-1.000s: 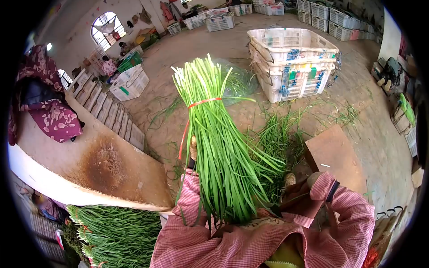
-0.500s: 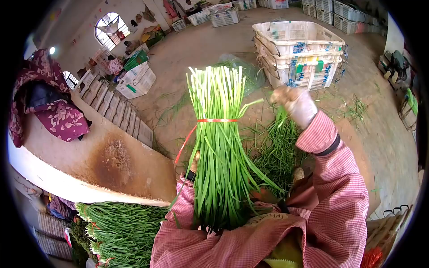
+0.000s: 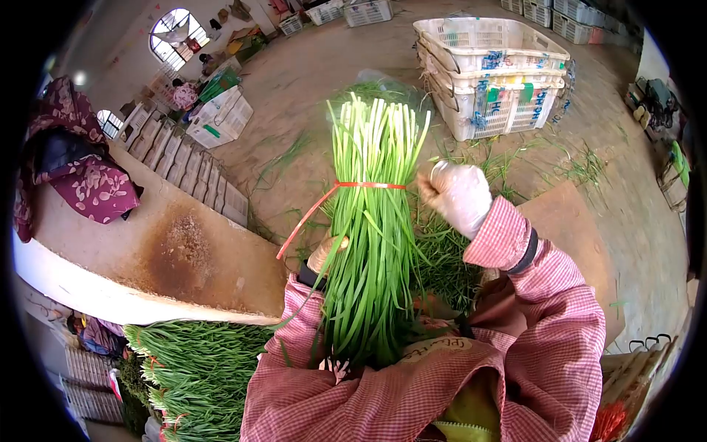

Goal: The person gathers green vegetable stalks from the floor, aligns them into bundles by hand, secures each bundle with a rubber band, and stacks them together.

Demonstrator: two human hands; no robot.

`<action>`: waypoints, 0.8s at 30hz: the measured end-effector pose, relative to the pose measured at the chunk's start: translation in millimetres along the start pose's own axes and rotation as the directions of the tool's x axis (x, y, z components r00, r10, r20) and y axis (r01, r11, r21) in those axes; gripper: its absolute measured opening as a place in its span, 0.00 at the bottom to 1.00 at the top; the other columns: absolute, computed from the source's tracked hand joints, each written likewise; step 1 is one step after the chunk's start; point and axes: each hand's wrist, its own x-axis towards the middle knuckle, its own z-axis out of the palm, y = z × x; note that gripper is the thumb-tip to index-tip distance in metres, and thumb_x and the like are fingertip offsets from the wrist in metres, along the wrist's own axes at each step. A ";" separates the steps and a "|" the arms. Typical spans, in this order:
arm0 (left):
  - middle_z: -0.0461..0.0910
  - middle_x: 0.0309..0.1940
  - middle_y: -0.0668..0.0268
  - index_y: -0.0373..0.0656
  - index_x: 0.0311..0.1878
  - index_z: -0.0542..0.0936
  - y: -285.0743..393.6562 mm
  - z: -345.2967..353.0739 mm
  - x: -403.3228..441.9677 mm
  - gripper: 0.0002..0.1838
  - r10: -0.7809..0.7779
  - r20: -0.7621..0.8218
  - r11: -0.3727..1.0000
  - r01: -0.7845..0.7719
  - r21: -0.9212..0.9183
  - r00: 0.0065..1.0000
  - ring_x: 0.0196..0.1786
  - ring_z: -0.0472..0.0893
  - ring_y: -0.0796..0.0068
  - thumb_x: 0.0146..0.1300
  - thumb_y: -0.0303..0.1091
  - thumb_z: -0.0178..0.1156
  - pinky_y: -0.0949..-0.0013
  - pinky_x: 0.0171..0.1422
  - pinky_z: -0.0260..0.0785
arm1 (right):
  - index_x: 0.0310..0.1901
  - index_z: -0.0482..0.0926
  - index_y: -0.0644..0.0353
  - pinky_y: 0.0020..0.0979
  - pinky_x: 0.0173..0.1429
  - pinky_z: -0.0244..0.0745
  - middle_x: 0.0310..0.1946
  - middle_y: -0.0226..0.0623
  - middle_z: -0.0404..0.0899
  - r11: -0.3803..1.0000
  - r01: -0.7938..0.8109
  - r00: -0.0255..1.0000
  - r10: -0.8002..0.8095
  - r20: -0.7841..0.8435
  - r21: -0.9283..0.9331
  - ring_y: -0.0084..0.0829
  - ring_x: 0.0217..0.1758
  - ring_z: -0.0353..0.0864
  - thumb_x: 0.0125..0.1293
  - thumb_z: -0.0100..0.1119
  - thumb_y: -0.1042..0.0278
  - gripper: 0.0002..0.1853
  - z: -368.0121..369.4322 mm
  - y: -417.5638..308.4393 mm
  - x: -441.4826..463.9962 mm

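Observation:
A thick bunch of garlic chives [image 3: 372, 258] stands upright before me, white cut ends at the top and green leaves hanging down. A red tie [image 3: 370, 185] circles it, with one loose tail hanging off to the left. My left hand [image 3: 325, 255] grips the bunch from its left side below the tie; most of its fingers are hidden behind the leaves. To the right of the bunch, close to the tie, is my right hand [image 3: 458, 195] in a whitish glove. Its fingers are curled closed, and what they hold, if anything, cannot be made out.
Loose green leaves [image 3: 449, 269] lie heaped beyond my lap. Stacked white crates [image 3: 508, 96] stand ahead to the right. At left is a rust-stained ledge [image 3: 184, 250] with a patterned maroon cloth [image 3: 99, 184]. More tied chives [image 3: 202, 376] lie lower left. A person [image 3: 184, 94] sits farther back.
My right hand has come left and down, nearer the bunch. The stalk that stuck out to the right near the tie no longer shows there. The bunch has shifted slightly right and turned a little.

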 end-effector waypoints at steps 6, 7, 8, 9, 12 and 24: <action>0.70 0.25 0.78 0.44 0.40 0.75 13.8 15.1 -4.5 0.18 0.151 -0.110 0.969 -0.125 0.213 0.982 0.25 0.67 0.89 0.47 0.39 0.66 0.80 0.28 0.63 | 0.49 0.70 0.65 0.35 0.55 0.69 0.46 0.48 0.74 0.866 -0.416 0.899 0.437 0.016 -0.279 0.37 0.53 0.72 0.52 0.62 0.58 0.26 -18.6 64.3 1.8; 0.72 0.26 0.79 0.44 0.42 0.75 14.5 8.7 -1.7 0.17 0.133 -0.102 0.974 -0.111 0.199 0.986 0.27 0.69 0.90 0.48 0.36 0.65 0.81 0.30 0.64 | 0.49 0.69 0.70 0.35 0.57 0.67 0.51 0.50 0.69 0.922 -0.253 0.967 0.237 0.088 0.293 0.38 0.55 0.70 0.50 0.63 0.54 0.31 -6.1 48.8 -6.4; 0.74 0.29 0.77 0.44 0.42 0.75 20.2 24.2 -1.1 0.17 0.161 -0.087 0.973 -0.144 0.179 0.983 0.31 0.73 0.88 0.48 0.33 0.65 0.79 0.34 0.68 | 0.50 0.68 0.70 0.31 0.56 0.68 0.48 0.46 0.73 0.783 -0.428 0.884 0.259 0.389 0.452 0.38 0.50 0.73 0.49 0.63 0.52 0.33 -15.6 16.3 -4.8; 0.75 0.30 0.75 0.44 0.43 0.74 23.2 45.1 1.6 0.17 0.213 -0.080 0.968 -0.199 0.156 0.974 0.32 0.74 0.85 0.49 0.31 0.65 0.78 0.36 0.69 | 0.47 0.71 0.68 0.31 0.53 0.69 0.43 0.47 0.75 0.761 -0.375 0.914 0.207 0.350 0.529 0.38 0.46 0.75 0.51 0.61 0.51 0.30 -1.2 -3.1 -4.1; 0.78 0.35 0.66 0.42 0.48 0.71 25.1 54.7 7.8 0.21 0.316 -0.108 0.949 -0.311 0.061 0.943 0.35 0.78 0.76 0.49 0.25 0.63 0.72 0.39 0.74 | 0.34 0.76 0.64 0.37 0.34 0.72 0.22 0.50 0.75 0.849 -0.085 0.990 0.133 -0.055 0.522 0.42 0.28 0.77 0.57 0.55 0.57 0.16 29.8 -22.6 -3.0; 0.78 0.35 0.60 0.37 0.44 0.70 38.9 68.4 26.1 0.17 0.453 -0.129 0.890 -0.456 0.008 0.882 0.33 0.79 0.72 0.50 0.24 0.61 0.69 0.37 0.76 | 0.53 0.67 0.51 0.36 0.35 0.74 0.28 0.36 0.78 0.994 -0.086 0.994 0.082 0.070 0.068 0.33 0.32 0.79 0.54 0.59 0.58 0.24 -14.2 5.7 -39.0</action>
